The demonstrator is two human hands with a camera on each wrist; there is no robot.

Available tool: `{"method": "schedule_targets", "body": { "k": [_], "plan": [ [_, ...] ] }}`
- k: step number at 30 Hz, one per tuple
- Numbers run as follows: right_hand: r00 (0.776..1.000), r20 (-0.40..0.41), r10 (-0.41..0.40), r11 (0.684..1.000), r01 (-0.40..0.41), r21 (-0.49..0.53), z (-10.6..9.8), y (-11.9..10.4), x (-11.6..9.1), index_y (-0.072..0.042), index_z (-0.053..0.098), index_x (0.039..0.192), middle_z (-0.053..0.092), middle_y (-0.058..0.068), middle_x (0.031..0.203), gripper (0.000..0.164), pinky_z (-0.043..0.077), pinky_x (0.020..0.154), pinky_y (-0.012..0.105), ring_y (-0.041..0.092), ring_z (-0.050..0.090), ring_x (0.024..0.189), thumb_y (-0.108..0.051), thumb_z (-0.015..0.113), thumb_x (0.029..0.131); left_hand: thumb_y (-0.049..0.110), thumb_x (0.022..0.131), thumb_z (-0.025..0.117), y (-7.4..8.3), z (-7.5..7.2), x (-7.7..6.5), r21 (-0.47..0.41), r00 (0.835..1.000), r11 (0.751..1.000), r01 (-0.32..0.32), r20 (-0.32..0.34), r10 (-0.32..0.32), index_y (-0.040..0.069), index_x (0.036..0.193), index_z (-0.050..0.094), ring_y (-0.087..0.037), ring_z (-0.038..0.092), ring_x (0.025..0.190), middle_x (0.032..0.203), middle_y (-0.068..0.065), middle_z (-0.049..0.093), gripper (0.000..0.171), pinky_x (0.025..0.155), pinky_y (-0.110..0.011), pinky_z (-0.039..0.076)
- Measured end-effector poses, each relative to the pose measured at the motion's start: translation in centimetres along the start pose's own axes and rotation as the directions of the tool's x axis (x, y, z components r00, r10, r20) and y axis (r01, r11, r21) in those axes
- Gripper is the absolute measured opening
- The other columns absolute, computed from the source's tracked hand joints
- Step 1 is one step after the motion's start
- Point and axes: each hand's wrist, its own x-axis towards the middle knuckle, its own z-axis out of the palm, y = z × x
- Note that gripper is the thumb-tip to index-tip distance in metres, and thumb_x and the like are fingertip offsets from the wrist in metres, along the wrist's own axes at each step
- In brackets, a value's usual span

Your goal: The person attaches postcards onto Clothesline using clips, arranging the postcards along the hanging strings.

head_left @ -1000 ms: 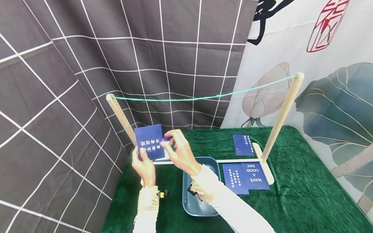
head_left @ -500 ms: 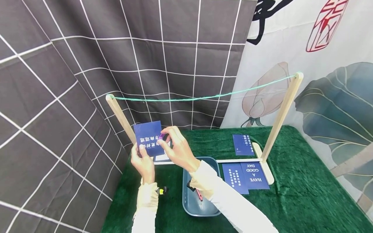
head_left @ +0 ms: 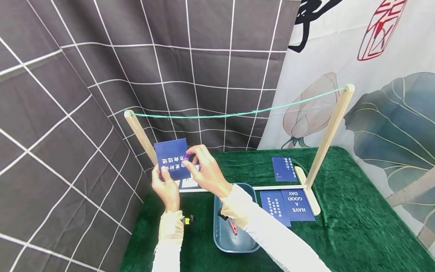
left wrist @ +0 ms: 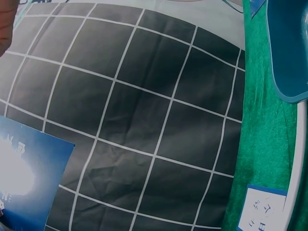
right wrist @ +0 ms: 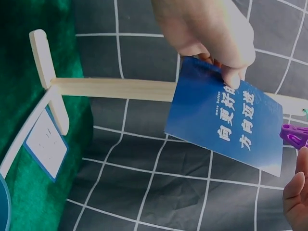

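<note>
My left hand holds a blue card with white characters by its lower edge, thumb on the printed face. Between thumb and fingers, my right hand pinches a small purple clothespin. In the right wrist view, the clothespin's tip is at the card's edge opposite the left hand; I cannot tell whether it grips the card. The card is raised near the left wooden post, below a green string. Only part of the card shows in the left wrist view.
The string runs to the right post. A blue tray with a pink clothespin sits below the right forearm. Blue cards lie by the right foot of the frame. A white-faced card lies by the crossbar at left.
Both hands and the blue card have risen slightly and shifted a little left. The pink clothespin in the tray shows more fully.
</note>
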Motion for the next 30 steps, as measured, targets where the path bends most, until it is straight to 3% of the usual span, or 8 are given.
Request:
{"method": "schedule_targets", "body": {
  "k": [5, 12, 16, 26, 30],
  "plan": [
    [1.000, 0.022, -0.009, 1.000, 0.009, -0.019, 0.2, 0.0, 0.3, -0.006, 0.053, 0.108, 0.052, 0.004, 0.105, 0.029, 0.046, 0.070, 0.015, 0.008, 0.051, 0.076, -0.018, 0.065, 0.085, 0.010, 0.093, 0.051, 0.3, 0.1, 0.2, 0.004, 1.000, 1.000, -0.012, -0.021, 0.012, -0.004, 0.113, 0.059, -0.019, 0.057, 0.085, 0.097, -0.022, 0.062, 0.026, 0.074, -0.023, 0.044],
    [0.998, 0.020, -0.051, 0.999, 0.052, -0.016, 0.0, -0.6, 1.3, -0.005, 0.052, 0.108, 0.051, 0.005, 0.104, 0.027, 0.045, 0.071, 0.014, 0.009, 0.052, 0.076, -0.018, 0.063, 0.086, 0.002, 0.092, 0.049, 2.7, 0.3, 0.0, 0.018, 1.000, 1.000, -0.016, -0.023, 0.016, -0.012, 0.112, 0.055, -0.026, 0.056, 0.086, 0.097, -0.029, 0.059, 0.025, 0.074, -0.023, 0.043],
    [0.997, 0.020, -0.070, 0.997, 0.071, -0.019, -0.1, -0.9, 1.8, -0.003, 0.053, 0.107, 0.052, 0.007, 0.104, 0.028, 0.046, 0.071, 0.014, 0.011, 0.053, 0.074, -0.016, 0.065, 0.085, 0.002, 0.092, 0.049, 3.3, 0.3, -0.1, 0.034, 1.000, 0.999, -0.025, -0.016, 0.025, -0.012, 0.111, 0.055, -0.025, 0.056, 0.086, 0.097, -0.029, 0.060, 0.025, 0.075, -0.024, 0.043],
    [0.997, 0.028, -0.065, 0.998, 0.066, -0.003, 0.0, -1.1, 2.3, -0.004, 0.053, 0.106, 0.052, 0.007, 0.102, 0.028, 0.047, 0.071, 0.015, 0.013, 0.053, 0.075, -0.017, 0.065, 0.085, 0.001, 0.091, 0.049, 3.6, 0.4, 0.0, 0.013, 0.999, 0.999, -0.044, -0.011, 0.044, -0.012, 0.111, 0.056, -0.024, 0.056, 0.084, 0.095, -0.029, 0.060, 0.025, 0.073, -0.022, 0.042],
    [0.998, 0.019, -0.056, 0.998, 0.057, -0.014, -0.1, -1.2, 2.4, -0.004, 0.053, 0.106, 0.053, 0.007, 0.101, 0.027, 0.048, 0.069, 0.017, 0.010, 0.052, 0.074, -0.018, 0.064, 0.085, 0.008, 0.092, 0.051, 1.9, 0.4, 0.2, -0.010, 0.999, 0.999, -0.039, -0.012, 0.039, -0.006, 0.111, 0.059, -0.018, 0.057, 0.083, 0.095, -0.023, 0.062, 0.025, 0.072, -0.023, 0.043]
  ]
}}
